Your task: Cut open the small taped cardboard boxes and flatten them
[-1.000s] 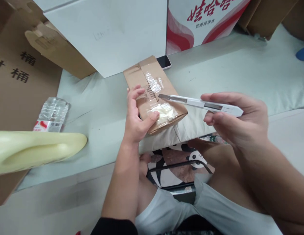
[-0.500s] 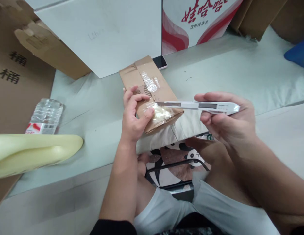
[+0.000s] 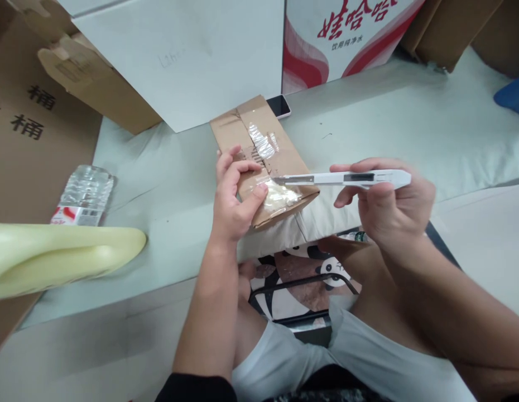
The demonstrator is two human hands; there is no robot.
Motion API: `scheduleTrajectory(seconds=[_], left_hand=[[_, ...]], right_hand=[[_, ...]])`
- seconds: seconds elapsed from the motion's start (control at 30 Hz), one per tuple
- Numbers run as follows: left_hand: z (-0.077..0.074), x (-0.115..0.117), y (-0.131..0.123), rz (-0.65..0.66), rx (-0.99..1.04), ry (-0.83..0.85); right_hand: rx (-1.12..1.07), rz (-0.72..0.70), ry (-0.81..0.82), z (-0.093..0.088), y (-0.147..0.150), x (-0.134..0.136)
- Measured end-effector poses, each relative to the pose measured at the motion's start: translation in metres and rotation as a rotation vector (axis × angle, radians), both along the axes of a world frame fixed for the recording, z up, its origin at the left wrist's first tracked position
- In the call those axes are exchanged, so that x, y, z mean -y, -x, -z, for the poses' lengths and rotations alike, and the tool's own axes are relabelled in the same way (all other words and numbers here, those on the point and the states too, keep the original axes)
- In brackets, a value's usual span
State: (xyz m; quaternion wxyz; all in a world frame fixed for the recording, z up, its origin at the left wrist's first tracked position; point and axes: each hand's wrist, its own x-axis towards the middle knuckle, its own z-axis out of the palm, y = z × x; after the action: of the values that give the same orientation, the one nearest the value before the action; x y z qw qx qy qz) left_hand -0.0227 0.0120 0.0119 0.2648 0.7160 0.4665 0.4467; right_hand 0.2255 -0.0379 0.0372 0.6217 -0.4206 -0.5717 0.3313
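A small brown cardboard box (image 3: 291,153) with clear tape along its seam lies tilted on the pale green padded surface. My left hand (image 3: 238,195) grips the box's near left side, thumb pressed on the shiny tape and fingers curled over the edge. In my right hand (image 3: 389,195) is a white utility knife (image 3: 347,178), held level with its blade pointing left. The blade tip is at the tape by the seam, close to my left thumb; whether it cuts in, I cannot tell. Beyond the box lies a phone (image 3: 280,106), partly hidden.
Behind stand a large white box (image 3: 192,61) and a white-and-red carton (image 3: 335,61). To the left are a clear plastic bottle (image 3: 86,192), a pale yellow object (image 3: 67,259) and brown cartons (image 3: 46,167). Something blue (image 3: 513,92) sits at the far right.
The view has shifted slightly, moving most things right. My right hand has changed its hold on the knife: the thumb now lies along its side and the lower fingers are looser.
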Motion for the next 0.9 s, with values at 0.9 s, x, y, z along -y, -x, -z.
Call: scheduleTrajectory(seconds=[0.9], left_hand=[[0.002, 0.0, 0.0, -0.052, -0.002, -0.012]], right_hand=[[0.188, 0.032, 0.026, -0.013, -0.011, 0.008]])
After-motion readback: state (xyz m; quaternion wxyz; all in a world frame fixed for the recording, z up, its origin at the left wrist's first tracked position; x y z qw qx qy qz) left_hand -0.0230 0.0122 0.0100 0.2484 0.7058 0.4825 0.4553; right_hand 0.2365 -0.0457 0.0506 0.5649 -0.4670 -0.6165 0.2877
